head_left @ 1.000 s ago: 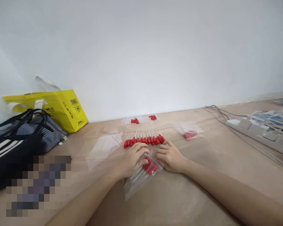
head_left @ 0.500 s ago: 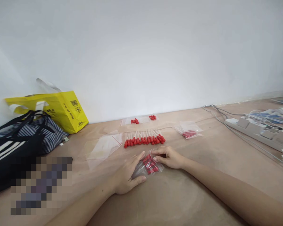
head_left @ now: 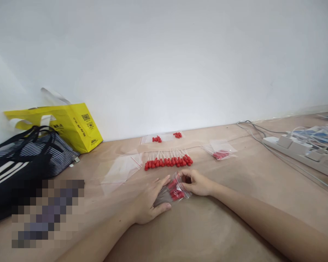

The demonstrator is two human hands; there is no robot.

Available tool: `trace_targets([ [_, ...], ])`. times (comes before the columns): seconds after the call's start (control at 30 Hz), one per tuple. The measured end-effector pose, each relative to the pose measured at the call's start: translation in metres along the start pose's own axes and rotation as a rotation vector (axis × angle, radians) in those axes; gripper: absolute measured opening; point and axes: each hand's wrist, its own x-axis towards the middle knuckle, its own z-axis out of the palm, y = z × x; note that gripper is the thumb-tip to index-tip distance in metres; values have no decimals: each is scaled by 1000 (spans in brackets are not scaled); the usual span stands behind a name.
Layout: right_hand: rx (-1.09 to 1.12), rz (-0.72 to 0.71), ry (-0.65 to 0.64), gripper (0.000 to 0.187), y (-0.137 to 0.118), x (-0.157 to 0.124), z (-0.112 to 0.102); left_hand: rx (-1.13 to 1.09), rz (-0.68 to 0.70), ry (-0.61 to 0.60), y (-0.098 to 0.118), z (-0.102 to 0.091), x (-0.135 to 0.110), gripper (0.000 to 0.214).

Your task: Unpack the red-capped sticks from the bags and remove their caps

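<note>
A small clear zip bag with red pieces inside lies on the table in front of me. My right hand pinches the bag's upper right edge between thumb and fingers. My left hand lies on the bag's left side, thumb and fingers stretched apart. Just beyond the hands is a row of red-tipped pieces with thin white stems. Flat clear zip bags lie to the left of that row. Another clear bag holding red pieces rests to its right.
Farther back, two small piles of red pieces lie on clear plastic near the wall. A yellow bag and a dark striped bag stand at the left. On the right is a white power strip with grey cables.
The red pieces in the bag have shifted a little and its clear edge has lifted at my right fingers. Both hands stay almost where they were; the view has shifted slightly.
</note>
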Motion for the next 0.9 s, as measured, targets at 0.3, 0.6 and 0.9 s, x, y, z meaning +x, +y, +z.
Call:
trace_targets([
  [0.3,107,6,-29,25,-4,1,9,54,16,-30,6,-3,0,66],
  [0.6,164,95,-35,28,9,-4,-21,77,-36,-52,8,-6,-1,67],
  [0.9,123,-53,-110,25,-10,-3,-3,60,-40,-39,3,-2,-2,66],
])
